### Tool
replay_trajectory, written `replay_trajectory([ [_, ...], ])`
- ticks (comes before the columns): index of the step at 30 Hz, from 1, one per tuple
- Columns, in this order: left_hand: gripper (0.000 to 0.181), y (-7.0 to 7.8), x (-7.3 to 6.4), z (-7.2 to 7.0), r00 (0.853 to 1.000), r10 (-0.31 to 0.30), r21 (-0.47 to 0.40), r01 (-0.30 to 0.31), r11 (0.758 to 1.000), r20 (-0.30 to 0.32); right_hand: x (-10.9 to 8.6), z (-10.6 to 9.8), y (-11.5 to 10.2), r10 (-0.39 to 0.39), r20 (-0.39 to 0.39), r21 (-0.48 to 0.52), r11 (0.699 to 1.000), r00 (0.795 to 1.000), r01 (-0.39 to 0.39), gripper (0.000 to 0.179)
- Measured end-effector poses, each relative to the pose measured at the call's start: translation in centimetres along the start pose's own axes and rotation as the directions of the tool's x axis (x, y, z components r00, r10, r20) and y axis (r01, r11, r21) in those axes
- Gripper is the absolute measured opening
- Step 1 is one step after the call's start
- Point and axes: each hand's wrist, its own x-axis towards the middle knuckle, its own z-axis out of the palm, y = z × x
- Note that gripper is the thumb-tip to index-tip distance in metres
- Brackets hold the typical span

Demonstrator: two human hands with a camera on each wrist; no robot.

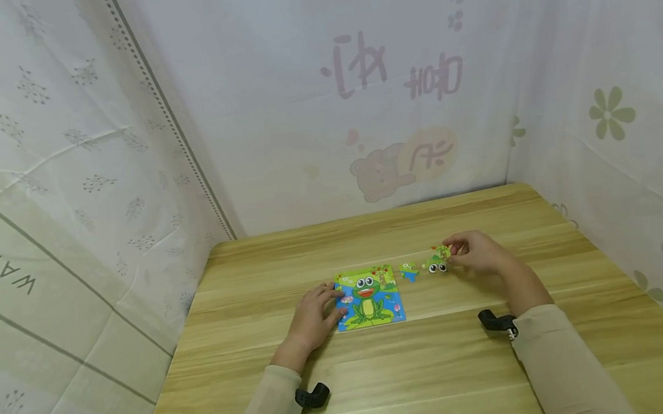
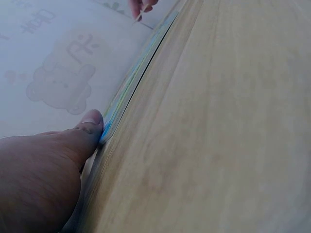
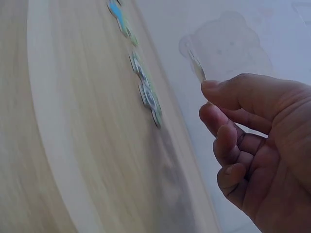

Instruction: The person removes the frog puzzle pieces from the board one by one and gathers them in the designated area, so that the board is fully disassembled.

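A square frog jigsaw puzzle (image 1: pixel 368 301) lies flat on the wooden table, its picture showing a green frog on a blue and green ground. My left hand (image 1: pixel 312 317) rests at the puzzle's left side, thumb and fingertips touching that edge; in the left wrist view the thumb (image 2: pixel 90 124) lies against it. Between thumb and forefinger, my right hand (image 1: pixel 478 252) pinches a green puzzle piece (image 1: pixel 443 251) above the table, seen almost edge-on in the right wrist view. Just below it lies a piece with frog eyes (image 1: pixel 437 268). A blue and green piece (image 1: pixel 409 272) lies between that and the puzzle.
The wooden table (image 1: pixel 409 376) has its far edge against a pale printed curtain (image 1: pixel 279 139). More curtain hangs along the left and right sides. Black wrist cameras (image 1: pixel 312 396) sit on both forearms.
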Motion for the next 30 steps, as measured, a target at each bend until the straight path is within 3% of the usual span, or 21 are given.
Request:
replay_trajectory([
  [16,0.044,0.0,0.0,0.0,1.0,-0.009,-0.006,0.009,1.0,0.013,-2.0,-1.9,2.2,0.07,0.032,0.023,0.997,0.997,-0.071,0.047],
  [30,0.045,0.1,-0.1,-0.1,1.0,-0.013,-0.012,0.013,1.0,0.02,-2.4,-2.0,3.8,0.085,0.043,0.003,0.996,0.995,-0.086,0.045],
])
